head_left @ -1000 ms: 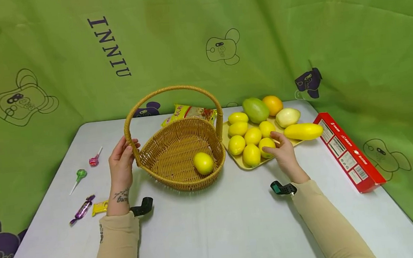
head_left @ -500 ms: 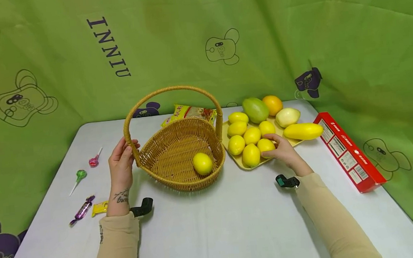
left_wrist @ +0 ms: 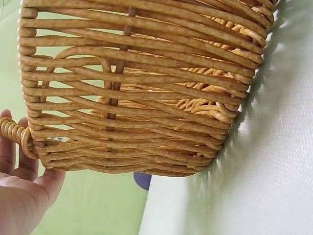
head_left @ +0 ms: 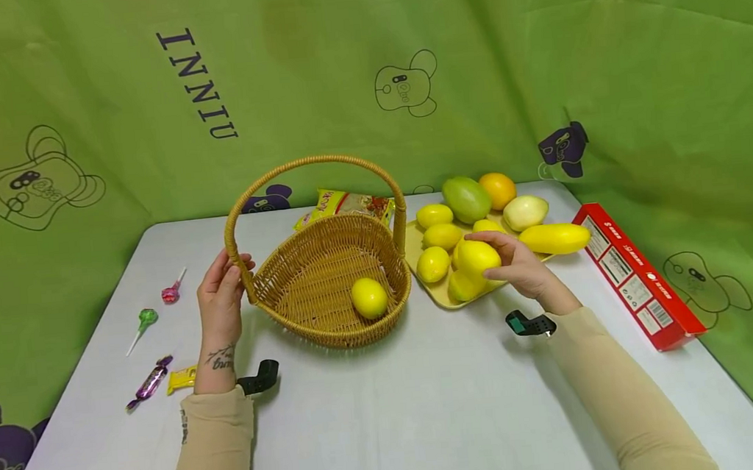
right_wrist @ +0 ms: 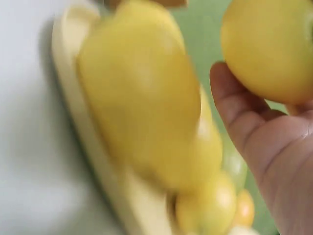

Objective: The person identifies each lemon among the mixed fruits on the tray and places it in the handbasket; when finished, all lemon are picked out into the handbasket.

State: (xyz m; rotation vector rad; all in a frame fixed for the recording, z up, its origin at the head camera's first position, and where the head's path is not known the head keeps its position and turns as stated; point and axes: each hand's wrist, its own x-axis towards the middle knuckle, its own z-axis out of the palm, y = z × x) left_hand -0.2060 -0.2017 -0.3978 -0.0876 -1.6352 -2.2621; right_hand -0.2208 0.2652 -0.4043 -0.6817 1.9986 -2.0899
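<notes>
Head view, smooth yellow lemon in right hand

A woven tan wicker basket fills the frame above a white tabletop, while the left hand touches its braided handle at lower left.

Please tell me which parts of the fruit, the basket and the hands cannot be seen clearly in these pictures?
- Right wrist view: the yellow lemons on the tray are blurred by motion.
- Right wrist view: the held yellow lemon is cut off by the top edge.
- Left wrist view: the woven wicker basket fills the frame; its inside is hidden.
- Head view: the red box print is too small to read.
</notes>
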